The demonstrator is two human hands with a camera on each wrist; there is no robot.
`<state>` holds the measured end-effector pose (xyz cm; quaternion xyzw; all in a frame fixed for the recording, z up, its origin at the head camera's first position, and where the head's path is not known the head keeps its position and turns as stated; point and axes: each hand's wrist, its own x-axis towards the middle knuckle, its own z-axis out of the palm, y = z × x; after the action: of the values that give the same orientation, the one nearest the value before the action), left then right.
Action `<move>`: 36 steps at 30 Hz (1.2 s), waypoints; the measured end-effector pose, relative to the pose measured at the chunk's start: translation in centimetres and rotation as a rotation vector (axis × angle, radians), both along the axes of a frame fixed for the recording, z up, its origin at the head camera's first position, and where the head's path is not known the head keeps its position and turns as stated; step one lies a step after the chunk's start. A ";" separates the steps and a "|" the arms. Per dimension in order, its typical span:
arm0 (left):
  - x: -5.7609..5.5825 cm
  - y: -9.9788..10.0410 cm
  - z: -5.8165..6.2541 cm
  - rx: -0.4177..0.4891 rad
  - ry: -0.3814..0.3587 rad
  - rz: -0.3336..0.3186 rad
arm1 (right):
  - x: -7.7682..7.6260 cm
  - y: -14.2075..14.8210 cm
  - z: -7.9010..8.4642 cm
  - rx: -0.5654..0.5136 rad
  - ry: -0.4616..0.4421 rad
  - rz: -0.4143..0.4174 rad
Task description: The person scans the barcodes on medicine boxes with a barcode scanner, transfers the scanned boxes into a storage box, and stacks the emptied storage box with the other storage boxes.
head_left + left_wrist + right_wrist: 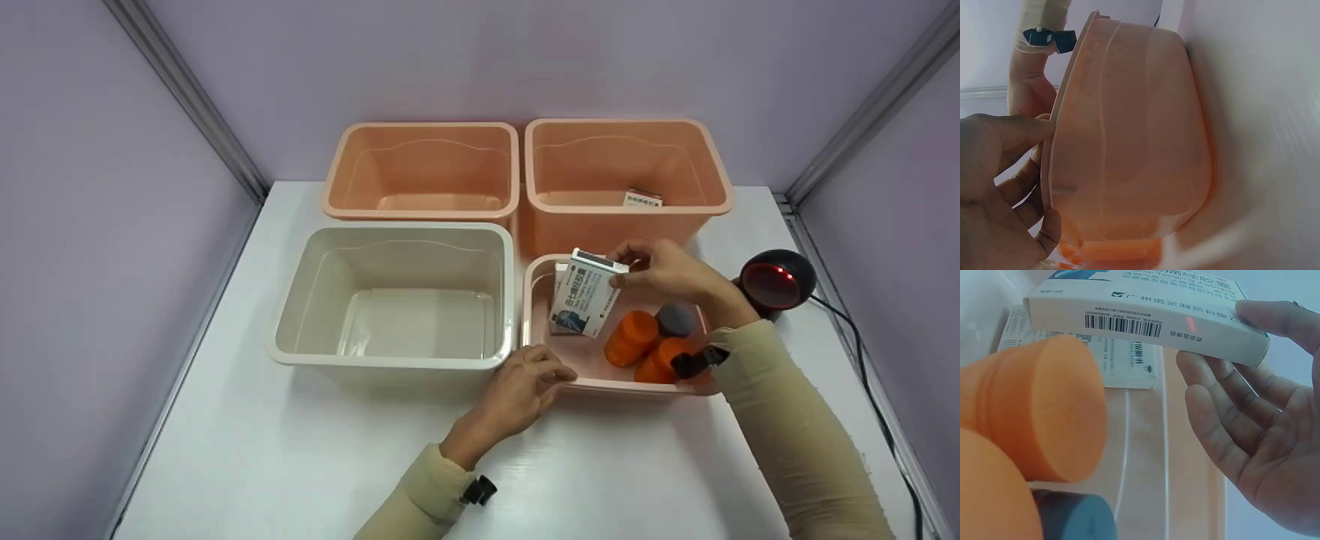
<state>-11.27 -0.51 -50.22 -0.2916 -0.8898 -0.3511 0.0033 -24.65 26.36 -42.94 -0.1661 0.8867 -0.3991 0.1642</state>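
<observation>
My right hand (666, 271) pinches a white medicine box (589, 296) between thumb and fingers at one end, tilted over the low pink bin (630, 387). In the right wrist view a barcode shows on its long side, with a small red light spot beside it. Beneath it in the bin lies another white box (1129, 365). Two orange bottles (631, 337) and a grey-topped one (676, 320) stand close together by the right wrist. My left hand (521, 391) grips the bin's near rim at its left corner, thumb and fingers on either side.
A black scanner (778, 280) glowing red stands right of the bin, its cable (862, 360) running down the right side. A grey-white bin (390, 361) adjoins on the left. Behind stand two deep pink bins; the right one (630, 210) holds a small box (643, 199).
</observation>
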 end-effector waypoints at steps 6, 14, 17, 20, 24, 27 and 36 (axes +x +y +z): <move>-0.1 0.1 0.0 0.004 0.027 0.001 | 0.3 0.8 0.9 -0.004 0.017 -0.060; -0.2 0.1 0.0 0.014 0.009 0.005 | 0.7 2.0 1.7 -0.031 0.013 -0.127; -0.2 0.1 -0.1 0.017 0.000 0.008 | 1.0 2.3 2.0 -0.045 0.003 -0.150; -0.2 0.0 -0.1 0.016 -0.006 0.008 | 1.2 2.8 2.2 -0.076 0.005 -0.150; -0.2 0.0 -0.1 0.019 -0.009 0.005 | 1.5 3.5 2.4 -0.103 0.027 -0.127; -0.2 -0.1 0.0 0.017 -0.009 0.005 | 1.7 4.1 2.5 -0.132 0.046 -0.109; -0.2 -0.1 0.0 0.018 0.021 0.004 | 2.3 5.5 2.6 -0.199 0.096 -0.069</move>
<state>-11.47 -0.63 -50.27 -0.2935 -0.8871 -0.3558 0.0158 -22.39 31.86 -40.33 -0.1699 0.8548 -0.4820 0.0905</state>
